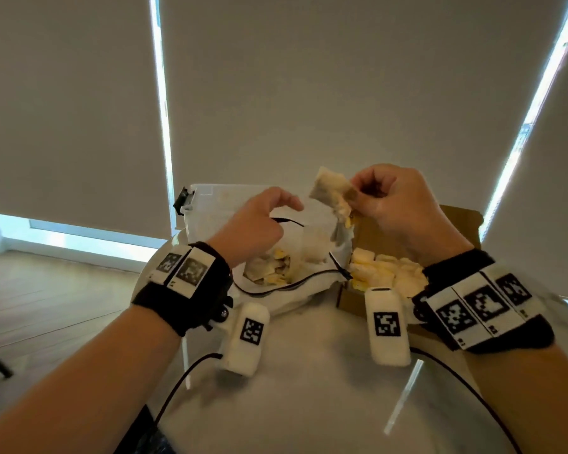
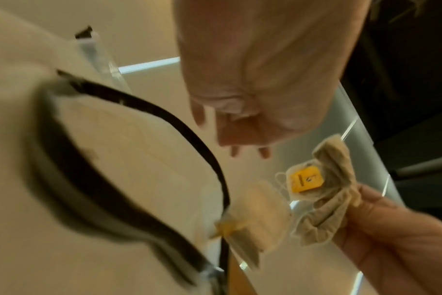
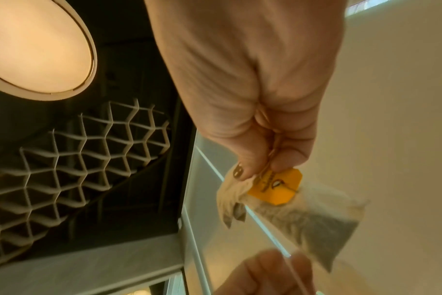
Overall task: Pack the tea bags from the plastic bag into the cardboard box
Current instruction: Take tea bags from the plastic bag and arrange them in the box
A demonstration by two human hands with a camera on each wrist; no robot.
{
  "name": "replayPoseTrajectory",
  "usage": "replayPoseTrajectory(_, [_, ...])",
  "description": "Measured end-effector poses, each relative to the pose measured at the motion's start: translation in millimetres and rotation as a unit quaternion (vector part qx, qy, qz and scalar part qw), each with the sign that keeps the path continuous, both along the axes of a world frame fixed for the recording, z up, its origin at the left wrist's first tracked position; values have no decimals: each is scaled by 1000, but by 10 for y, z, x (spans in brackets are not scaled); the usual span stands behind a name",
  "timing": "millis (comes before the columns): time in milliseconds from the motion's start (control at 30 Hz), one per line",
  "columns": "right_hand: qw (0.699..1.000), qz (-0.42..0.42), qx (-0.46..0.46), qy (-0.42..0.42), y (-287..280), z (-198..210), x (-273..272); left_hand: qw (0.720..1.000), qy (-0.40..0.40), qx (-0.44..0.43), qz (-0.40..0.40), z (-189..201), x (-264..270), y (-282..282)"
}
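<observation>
Paper tea bag (image 1: 330, 188): pinched by right hand (image 1: 395, 204), raised above plastic bag (image 1: 295, 257).
Long axis: points left from fingertips.
Cardboard box (image 1: 374, 237): below right hand, nearer it.
Left hand (image 1: 259, 221): loosely curled, empty, over plastic bag.

A beige tea bag (image 1: 332, 188) with a yellow tag (image 3: 278, 187) hangs at 12 o'clock above the open plastic bag (image 1: 292, 257); the brown cardboard box (image 1: 374, 237) at 3 o'clock holds yellow-tagged bags.
</observation>
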State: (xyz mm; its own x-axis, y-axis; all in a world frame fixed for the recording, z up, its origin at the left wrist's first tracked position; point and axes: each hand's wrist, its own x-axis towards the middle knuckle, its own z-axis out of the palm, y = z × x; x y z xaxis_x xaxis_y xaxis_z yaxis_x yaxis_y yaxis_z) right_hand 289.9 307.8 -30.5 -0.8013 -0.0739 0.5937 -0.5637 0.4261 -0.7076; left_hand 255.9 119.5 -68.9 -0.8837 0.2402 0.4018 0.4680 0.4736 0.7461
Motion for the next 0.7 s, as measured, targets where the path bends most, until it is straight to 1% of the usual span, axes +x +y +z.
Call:
replayPoseTrajectory(33, [1000, -7, -26, 0, 65, 1, 44, 994, -25, 80, -66, 42, 48, 68])
replayPoseTrajectory(67, [999, -16, -52, 1, 124, 1, 83, 984, -54, 120, -122, 64, 94, 151])
replayPoseTrajectory(100, [997, -24, -76, 1, 180, -1, 116, 975, -77, 126, -165, 56, 130, 246])
replayPoseTrajectory(167, [993, -29, -117, -4, 276, -9, 171, 962, -115, 112, -221, -30, 150, 473])
replayPoseTrajectory(233, [989, -32, -146, -13, 358, -30, 209, 950, -147, 115, -252, -151, 133, 728])
replayPoseTrajectory(300, [986, -42, -160, -24, 447, -74, 226, 942, -160, 103, -278, -265, 114, 973])
replayPoseTrajectory(367, [985, -58, -162, -27, 540, -131, 238, 920, -202, 126, -310, -369, 86, 1166])
replayPoseTrajectory(400, [983, -64, -171, -25, 593, -159, 239, 901, -244, 160, -321, -403, 71, 1237])
replayPoseTrajectory(433, [980, -70, -187, -23, 647, -189, 238, 874, -291, 201, -332, -427, 61, 1291])
replayPoseTrajectory(500, [971, -90, -221, -29, 751, -258, 217, 802, -381, 302, -348, -441, 44, 1337])
replayPoseTrajectory(533, [965, -101, -238, -40, 796, -295, 208, 764, -419, 355, -340, -440, 27, 1344])
replayPoseTrajectory(567, [959, -104, -256, -57, 831, -341, 197, 733, -445, 398, -327, -441, -4, 1352])
replayPoseTrajectory(600, [954, -95, -272, -77, 846, -389, 189, 712, -457, 424, -324, -437, -21, 1351])
replayPoseTrajectory(633, [950, -82, -285, -99, 852, -446, 182, 704, -458, 428, -334, -441, -38, 1358])
replayPoseTrajectory(667, [946, -71, -291, -123, 843, -498, 173, 704, -454, 422, -348, -440, -46, 1372])
replayPoseTrajectory(700, [943, -69, -291, -144, 823, -549, 160, 711, -449, 412, -351, -443, -50, 1391])
